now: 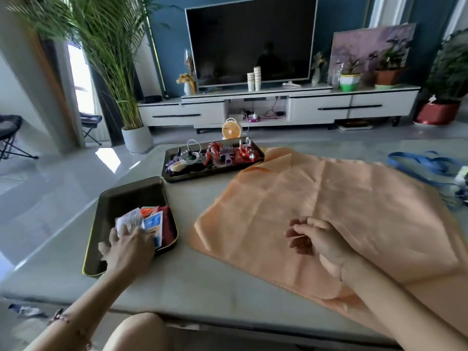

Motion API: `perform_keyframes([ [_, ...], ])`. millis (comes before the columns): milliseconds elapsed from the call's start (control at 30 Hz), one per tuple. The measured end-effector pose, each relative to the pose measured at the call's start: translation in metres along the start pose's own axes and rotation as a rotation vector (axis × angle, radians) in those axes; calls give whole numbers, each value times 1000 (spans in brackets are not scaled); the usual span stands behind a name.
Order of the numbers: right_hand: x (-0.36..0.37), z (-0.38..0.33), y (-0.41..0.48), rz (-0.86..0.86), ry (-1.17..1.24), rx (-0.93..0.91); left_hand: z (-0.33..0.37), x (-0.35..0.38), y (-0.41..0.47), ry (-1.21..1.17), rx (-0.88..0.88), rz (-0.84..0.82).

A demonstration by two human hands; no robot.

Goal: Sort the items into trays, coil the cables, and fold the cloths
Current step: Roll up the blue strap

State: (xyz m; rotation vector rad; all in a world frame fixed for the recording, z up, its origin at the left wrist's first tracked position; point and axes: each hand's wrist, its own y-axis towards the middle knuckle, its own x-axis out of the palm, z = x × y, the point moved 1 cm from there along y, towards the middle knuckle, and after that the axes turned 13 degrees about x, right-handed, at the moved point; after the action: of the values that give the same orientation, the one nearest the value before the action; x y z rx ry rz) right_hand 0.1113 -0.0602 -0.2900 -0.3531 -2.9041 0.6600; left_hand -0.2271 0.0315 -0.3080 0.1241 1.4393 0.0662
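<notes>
A large peach cloth (316, 206) lies spread flat over the right half of the table. My right hand (319, 241) hovers above its near part, fingers loosely curled and holding nothing. My left hand (129, 247) is inside the near dark tray (119, 196), fingers on a white packet (128, 220) that lies beside blue, orange and red packets (158, 221). A second dark tray (174, 174) farther back holds coiled white cables (192, 154) and red items (228, 152). A blue strap (420, 163) lies at the far right.
The grey table's front edge (202, 317) runs just before my knee. A small orange fan (231, 129) stands on the floor behind the far tray. Beyond it are a TV console (278, 107), a television and potted plants. Small dark-and-white items (461, 183) sit at the right edge.
</notes>
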Motion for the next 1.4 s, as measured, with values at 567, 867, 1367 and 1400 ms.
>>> perform_keyframes([
  [567,-269,-4,25,1066,-118,-26,370,50,-36,-409,995,118],
  [867,-305,-9,65,1049,-885,-278,399,89,-31,-240,1068,-4],
  [1367,-244,-53,79,994,-125,45,401,87,-36,-189,1052,15],
  [1400,-249,-58,78,920,63,20,401,87,-36,-188,1051,18],
])
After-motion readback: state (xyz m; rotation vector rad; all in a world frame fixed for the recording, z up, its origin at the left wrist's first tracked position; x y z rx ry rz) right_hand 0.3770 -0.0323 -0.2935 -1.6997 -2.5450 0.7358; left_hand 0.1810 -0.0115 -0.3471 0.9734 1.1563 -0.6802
